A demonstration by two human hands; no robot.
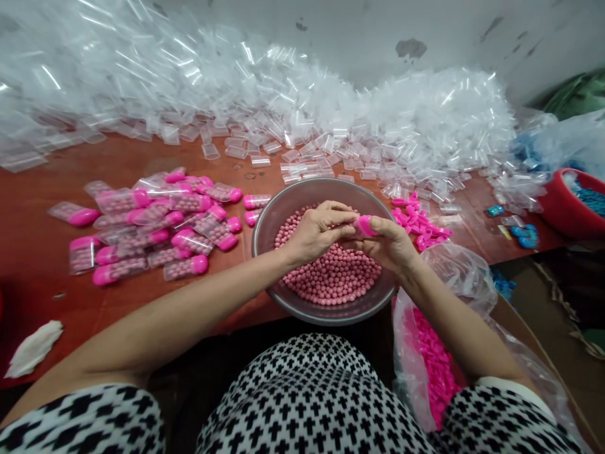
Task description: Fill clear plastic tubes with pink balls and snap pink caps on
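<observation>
Pink-capped tubes [135, 217] heaped on table [42, 271], lower ones partly covered. Left hand [309, 232] stretched rightward, palm down over bowl [263, 265] of pink beads [331, 274]; its bent fingers meet near pink cap [365, 226], grip hidden, can't tell. Cap sits above beads, pinched by right hand [393, 243], angled in from lower right. Further right, small pink pieces [423, 224], shapes blurred.

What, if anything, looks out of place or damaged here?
The wall has dark, worn-looking patches. A crumpled white scrap lies alone at the table's near left edge, and a few blue pieces lie loose outside the red bowl on the right. I see no beads spilled from the gray bowl.
</observation>
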